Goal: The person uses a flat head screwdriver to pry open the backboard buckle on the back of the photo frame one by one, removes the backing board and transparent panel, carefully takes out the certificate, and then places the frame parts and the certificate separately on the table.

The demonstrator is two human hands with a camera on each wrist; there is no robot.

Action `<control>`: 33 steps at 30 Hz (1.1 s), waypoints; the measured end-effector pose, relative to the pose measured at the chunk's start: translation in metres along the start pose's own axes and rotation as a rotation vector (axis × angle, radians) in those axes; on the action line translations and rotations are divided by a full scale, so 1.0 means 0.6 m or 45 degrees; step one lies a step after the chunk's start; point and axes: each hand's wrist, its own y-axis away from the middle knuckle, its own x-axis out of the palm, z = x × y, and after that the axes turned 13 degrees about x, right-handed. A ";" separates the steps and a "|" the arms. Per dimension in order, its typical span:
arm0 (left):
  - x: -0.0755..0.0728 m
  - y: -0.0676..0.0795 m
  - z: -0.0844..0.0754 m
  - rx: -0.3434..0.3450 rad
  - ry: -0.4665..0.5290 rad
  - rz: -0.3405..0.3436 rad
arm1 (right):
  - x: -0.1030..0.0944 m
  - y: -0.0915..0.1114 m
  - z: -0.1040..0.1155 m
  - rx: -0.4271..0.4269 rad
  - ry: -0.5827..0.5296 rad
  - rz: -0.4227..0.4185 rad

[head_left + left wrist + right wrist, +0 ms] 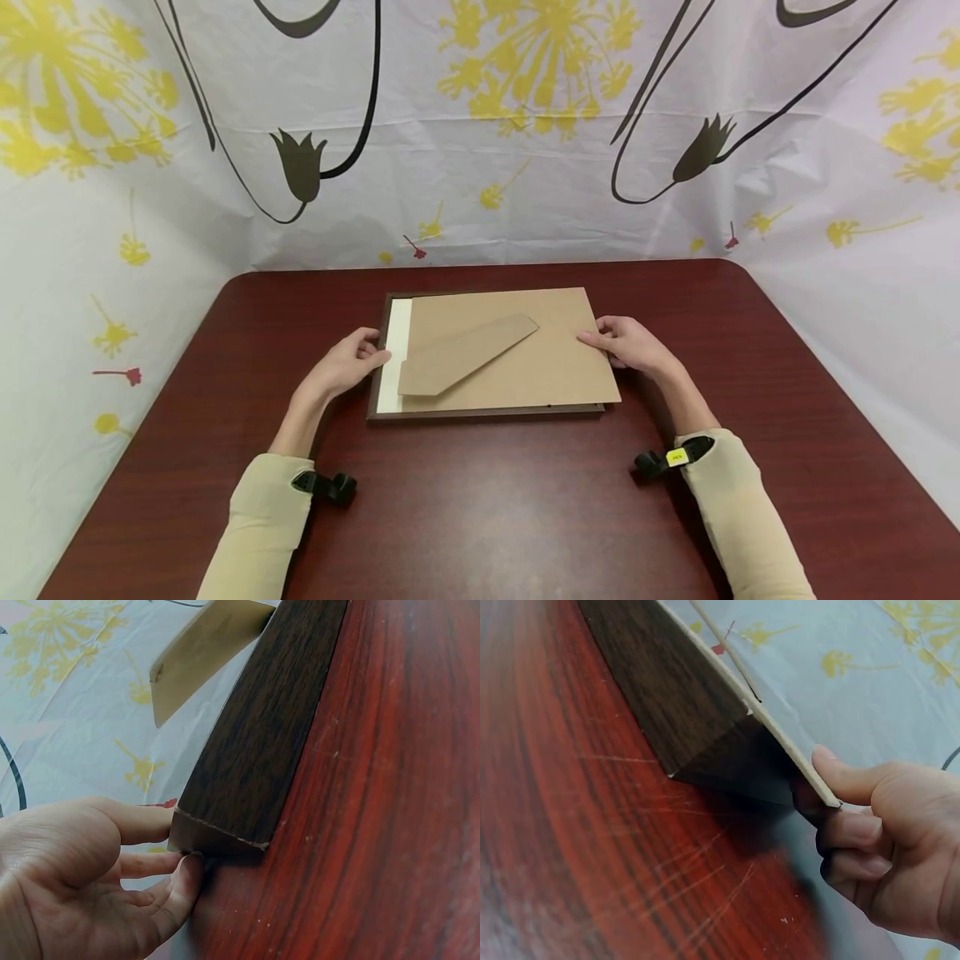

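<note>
A dark wood picture frame point(487, 414) lies back side up on the table. Over it sits a brown backing board point(547, 367), shifted right so its right edge sticks out past the frame. The easel leg point(468, 354) on the board tilts up a little. Along the left side a cream strip point(393, 358) shows inside the frame. My left hand point(347, 362) holds the frame's left end, thumb at the side and fingertips low at the corner point(180, 832). With thumb above and curled fingers below, my right hand point(632, 343) pinches the board's overhanging right edge point(810, 776).
The dark red table point(480, 500) extends around the frame on all sides. A white sheet with yellow flowers point(480, 192) hangs behind and along both sides of the table. Each sleeve carries a black wrist camera point(326, 487).
</note>
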 end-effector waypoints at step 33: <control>0.001 -0.001 0.005 0.020 0.007 0.024 | -0.055 0.066 -0.024 -0.244 -0.994 -0.105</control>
